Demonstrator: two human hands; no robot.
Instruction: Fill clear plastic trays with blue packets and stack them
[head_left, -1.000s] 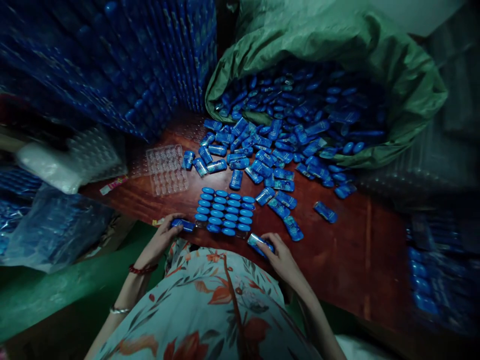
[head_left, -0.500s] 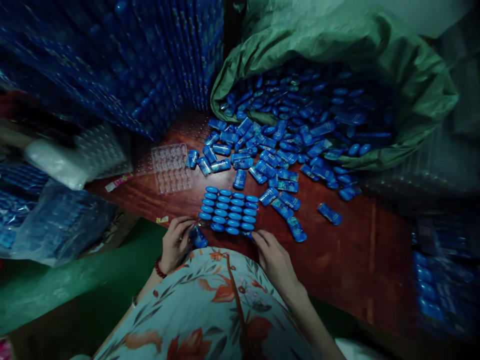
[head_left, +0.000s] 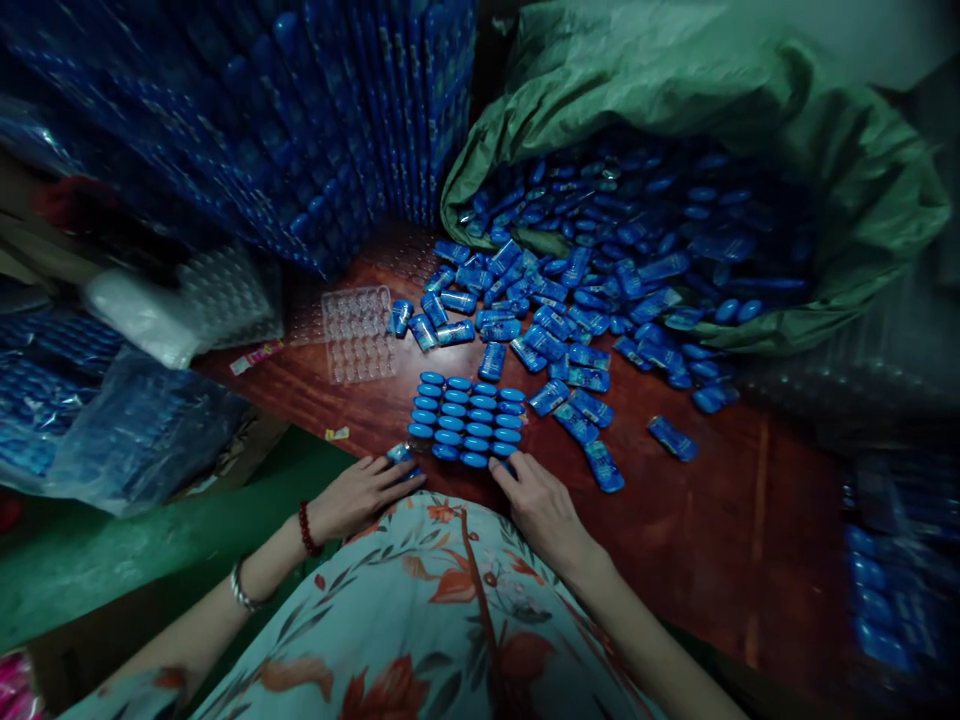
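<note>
While left hand [head_left: 358, 495] pinches blue container [head_left: 400, 454], long axis slants up-left.

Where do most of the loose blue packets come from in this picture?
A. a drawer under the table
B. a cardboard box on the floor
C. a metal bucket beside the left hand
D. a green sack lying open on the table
D: the loose blue packets spill out of the open mouth of a green sack onto the wooden table.
</note>
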